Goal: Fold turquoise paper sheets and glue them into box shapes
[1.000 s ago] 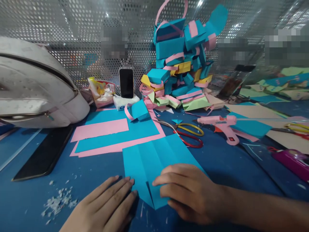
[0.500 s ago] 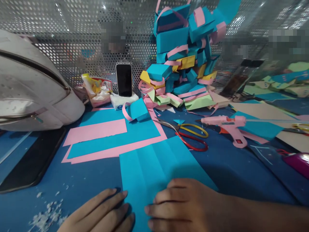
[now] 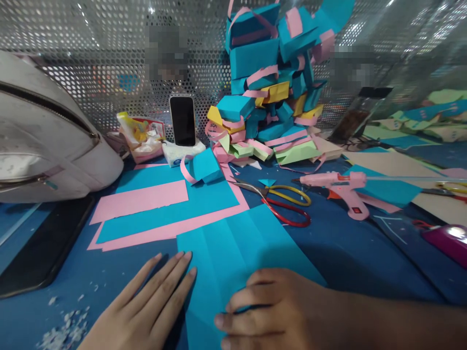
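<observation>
A blue paper sheet [image 3: 233, 243] with faint lengthwise creases lies flat on the table in front of me. My left hand [image 3: 153, 301] is open, its fingers stretched out and the fingertips at the sheet's left edge. Across the lower part of the paper rests my right hand [image 3: 266, 311], fingers loosely bent and slightly apart, pressing on the surface. Nothing shows in either palm. The sheet's near end runs out of view under my right hand.
Red-and-yellow-handled scissors [image 3: 288, 204] and a pink glue gun [image 3: 339, 187] lie beyond the sheet. Blue and pink paper [image 3: 211, 201] is stacked at left, near a white bag [image 3: 62, 141]. A phone [image 3: 183, 121] stands behind, beside a pile of paper bags [image 3: 255, 58]. White scraps [image 3: 67, 325] lie lower left.
My left hand has slid forward along the sheet's left edge, and its fingers have straightened. My right hand stays nearly in place on the paper. The view has shifted slightly.
</observation>
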Motion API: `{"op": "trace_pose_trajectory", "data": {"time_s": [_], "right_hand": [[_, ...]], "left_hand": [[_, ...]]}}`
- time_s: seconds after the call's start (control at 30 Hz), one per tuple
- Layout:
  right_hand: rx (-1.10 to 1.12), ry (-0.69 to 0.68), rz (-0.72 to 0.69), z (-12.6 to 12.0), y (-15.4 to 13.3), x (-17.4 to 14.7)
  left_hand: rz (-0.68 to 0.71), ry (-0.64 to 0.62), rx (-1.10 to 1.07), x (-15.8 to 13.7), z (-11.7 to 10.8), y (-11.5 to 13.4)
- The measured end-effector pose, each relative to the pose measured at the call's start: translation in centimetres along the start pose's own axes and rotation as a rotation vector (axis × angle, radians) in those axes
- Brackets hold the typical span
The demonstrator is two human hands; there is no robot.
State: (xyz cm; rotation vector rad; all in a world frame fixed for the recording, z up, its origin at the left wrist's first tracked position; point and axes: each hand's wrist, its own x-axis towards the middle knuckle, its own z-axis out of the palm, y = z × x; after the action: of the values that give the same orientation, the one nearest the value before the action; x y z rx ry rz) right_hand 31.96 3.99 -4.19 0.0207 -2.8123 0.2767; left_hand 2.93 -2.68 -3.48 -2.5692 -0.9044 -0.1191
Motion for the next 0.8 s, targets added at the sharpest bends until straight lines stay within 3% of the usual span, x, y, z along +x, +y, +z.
{"op": "trace_pose_trajectory", "data": {"time_s": [0.57, 0.8], "right_hand": [[-0.023, 0.019, -0.071, 0.2, 0.4, -0.1], [0.004, -0.097, 0.037, -1.2, 0.0, 0.6]], "left_hand": [[-0.066, 0.02, 0.094, -0.4, 0.3, 0.0], [-0.113, 0.057, 0.093, -0.7, 0.8, -0.1]]}}
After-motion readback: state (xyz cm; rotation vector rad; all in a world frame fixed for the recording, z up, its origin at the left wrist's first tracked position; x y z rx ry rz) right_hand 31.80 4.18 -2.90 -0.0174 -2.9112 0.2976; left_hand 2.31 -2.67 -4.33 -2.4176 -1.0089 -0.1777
